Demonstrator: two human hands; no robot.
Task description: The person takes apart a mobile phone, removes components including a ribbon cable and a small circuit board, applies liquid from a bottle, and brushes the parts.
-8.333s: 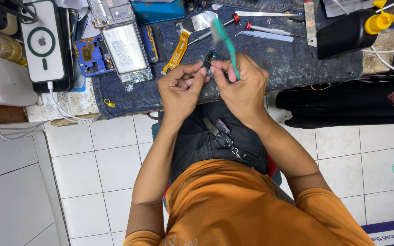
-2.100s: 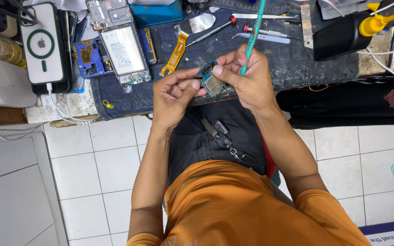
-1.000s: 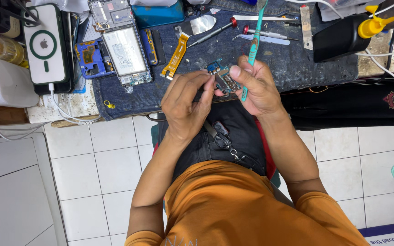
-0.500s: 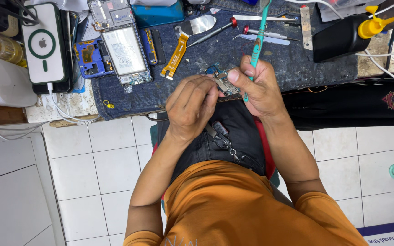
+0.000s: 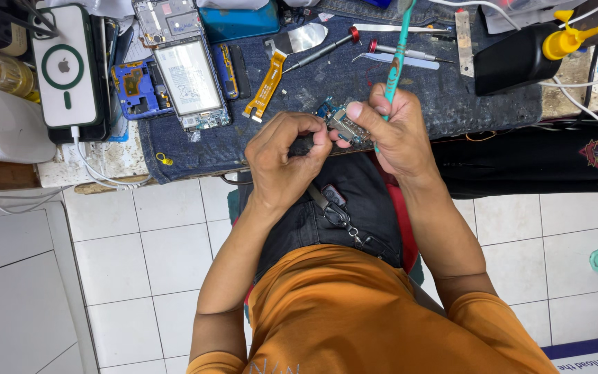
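A small blue-green circuit board (image 5: 340, 123) is pinched between both hands at the front edge of the denim work mat (image 5: 451, 97). My right hand (image 5: 396, 135) grips the board with thumb and forefinger and also holds a teal brush (image 5: 394, 66) upright. My left hand (image 5: 286, 163) is curled, its fingertips touching the board's left edge.
An opened phone with its battery showing (image 5: 187, 73), a blue frame part (image 5: 136, 86), an orange flex cable (image 5: 266, 86), screwdrivers (image 5: 327, 50), tweezers (image 5: 392, 59) and a black bottle with a yellow nozzle (image 5: 520, 59) lie on the mat. A white power bank (image 5: 67, 66) sits far left.
The board and both hands have stayed near the mat's edge. My left hand has curled tighter against the board, and the brush stands a little more upright.
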